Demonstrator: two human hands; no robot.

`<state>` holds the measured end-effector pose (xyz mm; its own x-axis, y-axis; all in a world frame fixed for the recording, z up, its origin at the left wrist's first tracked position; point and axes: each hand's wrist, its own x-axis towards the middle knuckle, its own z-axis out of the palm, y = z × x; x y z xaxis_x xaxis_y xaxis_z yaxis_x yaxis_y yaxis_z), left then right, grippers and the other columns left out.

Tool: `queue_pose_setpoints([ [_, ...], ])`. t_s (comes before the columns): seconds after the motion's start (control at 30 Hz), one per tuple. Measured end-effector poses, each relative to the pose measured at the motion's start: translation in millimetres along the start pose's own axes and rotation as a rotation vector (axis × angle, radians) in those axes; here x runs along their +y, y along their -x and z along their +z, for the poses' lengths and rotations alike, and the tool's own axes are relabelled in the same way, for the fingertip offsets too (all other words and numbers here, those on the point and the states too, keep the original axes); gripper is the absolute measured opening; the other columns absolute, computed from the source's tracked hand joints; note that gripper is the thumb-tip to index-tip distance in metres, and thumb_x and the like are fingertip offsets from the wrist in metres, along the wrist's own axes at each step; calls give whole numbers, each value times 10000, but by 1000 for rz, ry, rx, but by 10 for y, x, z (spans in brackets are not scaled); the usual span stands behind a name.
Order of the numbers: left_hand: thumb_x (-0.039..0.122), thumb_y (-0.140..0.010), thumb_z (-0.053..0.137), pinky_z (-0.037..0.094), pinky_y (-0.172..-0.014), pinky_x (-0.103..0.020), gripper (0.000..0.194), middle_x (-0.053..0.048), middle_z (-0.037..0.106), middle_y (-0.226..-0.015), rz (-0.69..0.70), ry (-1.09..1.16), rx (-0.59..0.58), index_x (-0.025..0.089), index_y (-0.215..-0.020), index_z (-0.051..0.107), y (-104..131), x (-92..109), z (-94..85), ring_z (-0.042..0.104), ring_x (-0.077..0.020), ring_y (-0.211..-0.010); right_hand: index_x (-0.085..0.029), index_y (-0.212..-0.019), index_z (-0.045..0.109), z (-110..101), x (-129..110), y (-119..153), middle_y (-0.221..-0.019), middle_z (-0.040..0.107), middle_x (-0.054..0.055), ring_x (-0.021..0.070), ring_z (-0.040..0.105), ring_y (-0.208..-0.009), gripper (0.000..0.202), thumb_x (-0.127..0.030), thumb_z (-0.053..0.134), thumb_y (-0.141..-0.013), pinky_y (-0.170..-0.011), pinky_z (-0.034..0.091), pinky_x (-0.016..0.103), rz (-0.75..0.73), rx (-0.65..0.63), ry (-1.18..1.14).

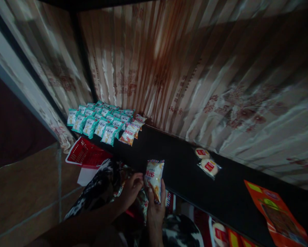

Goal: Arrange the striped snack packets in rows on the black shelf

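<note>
A white and orange snack bag (154, 174) is held upright by my right hand (155, 209), thumb on its front and fingers along its right edge. My left hand (132, 188) is just left of the bag, its fingers curled near the bag's left edge; whether they touch it or pinch anything is too dark to tell. On the black shelf (169, 149), rows of teal and white snack bags (101, 125) stand at the left end. Beside them on the right are a few orange and white bags (129, 133) like the held one.
Two round crackers in clear wrappers (210, 166) lie mid-shelf, and an orange pouch (277, 212) lies at the right. A red basket (88, 152) is below the shelf's left end. More packets (220, 235) sit below the front edge. Pleated curtain (169, 68) hangs behind.
</note>
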<state>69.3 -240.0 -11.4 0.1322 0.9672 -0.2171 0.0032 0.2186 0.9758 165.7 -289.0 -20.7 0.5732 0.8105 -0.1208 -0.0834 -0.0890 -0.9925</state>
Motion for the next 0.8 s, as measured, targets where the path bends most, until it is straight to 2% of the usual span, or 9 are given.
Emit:
queue_pose_setpoints([
  [0.1, 487, -757, 548, 488, -748, -300, 519, -108, 624, -1113, -79, 92, -33, 172, -1170, 538, 24, 116, 38, 604, -232, -969, -208, -1388, 359, -25, 32, -19, -1354, 463, 124, 273, 471, -1207, 687, -522, 530, -801, -978, 408, 452, -174, 14, 169],
  [0.2, 534, -744, 565, 485, -764, -295, 634, -124, 566, -1210, -138, 184, -44, 174, -1257, 468, 48, 214, 59, 565, -250, -1072, -189, -1363, 402, -66, 74, -36, -1354, 451, 153, 294, 422, -1250, 581, -462, 469, -854, -996, 369, 489, -427, -5, 415],
  [0.33, 519, -756, 571, 473, -827, -322, 614, -112, 512, -1303, -199, 268, -53, 193, -1264, 458, 64, 291, 78, 533, -260, -1136, -218, -1394, 358, -93, 109, -26, -1403, 387, 152, 304, 382, -1278, 536, -401, 406, -892, -973, 382, 501, -651, -31, 628],
  [0.47, 486, -776, 587, 443, -901, -324, 520, -73, 579, -1239, -159, 275, -80, 231, -1222, 506, 56, 350, 84, 544, -239, -1126, -255, -1426, 288, -32, 101, 18, -1466, 285, 148, 332, 350, -1285, 547, -350, 390, -897, -939, 393, 538, -772, -30, 736],
  [0.6, 482, -786, 598, 418, -935, -325, 473, -89, 636, -1135, -83, 220, -93, 177, -1145, 554, 18, 403, 56, 568, -232, -1074, -260, -1450, 218, 77, 90, 77, -1526, 141, 134, 355, 235, -1346, 585, -257, 378, -887, -954, 365, 584, -849, -65, 797],
  [0.8, 471, -751, 652, 426, -927, -342, 498, -102, 651, -1091, -84, 247, -108, 149, -1117, 554, -12, 400, 19, 593, -241, -1023, -226, -1428, 261, 127, 90, 155, -1547, 68, 130, 384, 120, -1383, 574, -212, 371, -865, -951, 335, 642, -928, -69, 843],
])
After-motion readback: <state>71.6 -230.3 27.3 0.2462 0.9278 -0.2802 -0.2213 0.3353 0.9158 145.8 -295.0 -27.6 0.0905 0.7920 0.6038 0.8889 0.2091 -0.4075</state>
